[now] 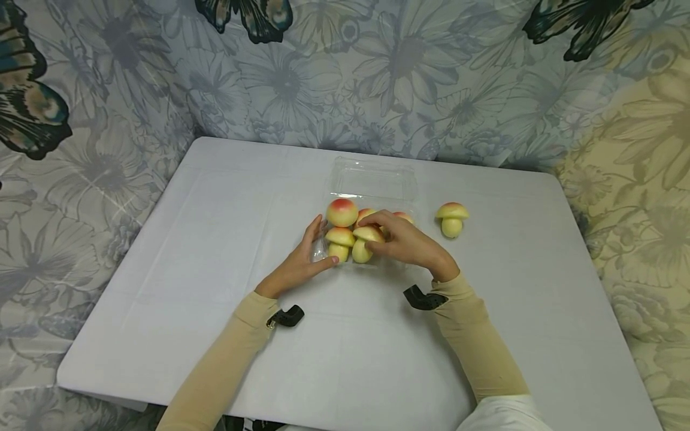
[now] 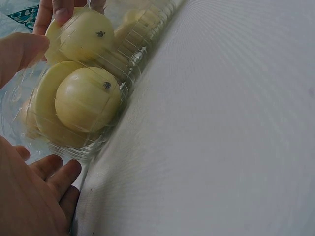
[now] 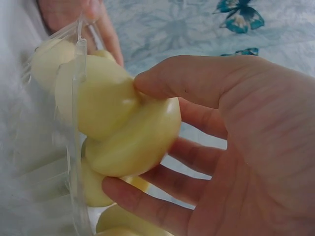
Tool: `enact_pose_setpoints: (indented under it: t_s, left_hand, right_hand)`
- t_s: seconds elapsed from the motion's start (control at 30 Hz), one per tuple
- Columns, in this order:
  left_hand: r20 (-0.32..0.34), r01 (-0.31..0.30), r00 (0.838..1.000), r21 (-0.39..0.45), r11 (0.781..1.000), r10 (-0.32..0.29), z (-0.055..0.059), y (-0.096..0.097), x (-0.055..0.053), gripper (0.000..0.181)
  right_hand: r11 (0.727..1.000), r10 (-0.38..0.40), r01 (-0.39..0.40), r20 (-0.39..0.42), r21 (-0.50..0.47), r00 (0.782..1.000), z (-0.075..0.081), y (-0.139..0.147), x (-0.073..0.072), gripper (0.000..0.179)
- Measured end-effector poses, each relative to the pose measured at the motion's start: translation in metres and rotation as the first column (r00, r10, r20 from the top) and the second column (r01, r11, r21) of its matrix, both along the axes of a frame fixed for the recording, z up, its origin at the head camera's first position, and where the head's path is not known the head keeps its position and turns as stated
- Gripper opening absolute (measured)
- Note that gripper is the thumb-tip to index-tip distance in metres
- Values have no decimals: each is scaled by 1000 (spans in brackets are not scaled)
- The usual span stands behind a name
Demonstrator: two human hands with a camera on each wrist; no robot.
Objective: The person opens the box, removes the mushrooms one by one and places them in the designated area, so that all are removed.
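A clear plastic container (image 1: 318, 249) lies on the table with its lid (image 1: 373, 179) folded back, holding several yellow toy mushrooms with red-tinged caps. My right hand (image 1: 406, 240) grips one toy mushroom (image 1: 362, 251) at the container's front; in the right wrist view its thumb and fingers are round the cap (image 3: 147, 140). At the container's left side is my left hand (image 1: 296, 266), thumb by the front rim and straight fingers along the side. Beside the gripped mushroom sits another mushroom (image 1: 339, 242), with a red-topped one (image 1: 342, 212) behind it. My right hand partly covers the others.
A single toy mushroom (image 1: 452, 219) stands on the white table (image 1: 517, 287), right of the container. Behind the table's far edge is a wall (image 1: 302, 90) covered in flower and butterfly patterns.
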State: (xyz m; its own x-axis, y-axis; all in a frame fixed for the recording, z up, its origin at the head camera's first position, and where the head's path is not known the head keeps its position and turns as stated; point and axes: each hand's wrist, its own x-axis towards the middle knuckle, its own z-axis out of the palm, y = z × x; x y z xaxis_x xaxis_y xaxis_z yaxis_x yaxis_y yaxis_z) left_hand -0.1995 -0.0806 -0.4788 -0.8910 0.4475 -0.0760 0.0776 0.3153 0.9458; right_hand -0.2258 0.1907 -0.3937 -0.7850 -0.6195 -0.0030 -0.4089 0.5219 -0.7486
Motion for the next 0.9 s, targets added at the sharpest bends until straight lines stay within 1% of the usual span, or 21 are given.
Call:
enact_pose_setpoints:
  t_s: [0.17,0.27,0.33,0.43,0.57,0.77,0.9]
  left_hand:
    - [20,5,1000,-2,1000,-5,1,1,0,104]
    - [18,-1,1000,-2,1000,1,0,1,0,104]
    - [10,-5,1000,0,1000,5,-1,1,0,103]
    - [-9,-8,1000,0,1000,8,-2,0,0,103]
    - [-6,-8,1000,-1,1000,8,-3,0,0,101]
    - [19,-10,1000,-12,1000,10,-2,0,-2,103]
    - [29,-5,1000,-25,1000,6,-2,0,-2,105]
  right_hand:
    - [1000,-11,11,-10,-13,1000,0,1,0,37]
    - [999,-26,26,-15,-20,1000,2,3,-1,38]
    - [999,-41,40,-1,-30,999,4,3,-1,39]
    - [997,-64,66,46,-48,997,5,5,-2,42]
    - [994,-75,81,88,-71,993,4,6,-4,42]
    - [993,-71,80,106,-87,992,5,6,-2,38]
    - [992,-74,83,99,-92,992,6,7,-2,37]
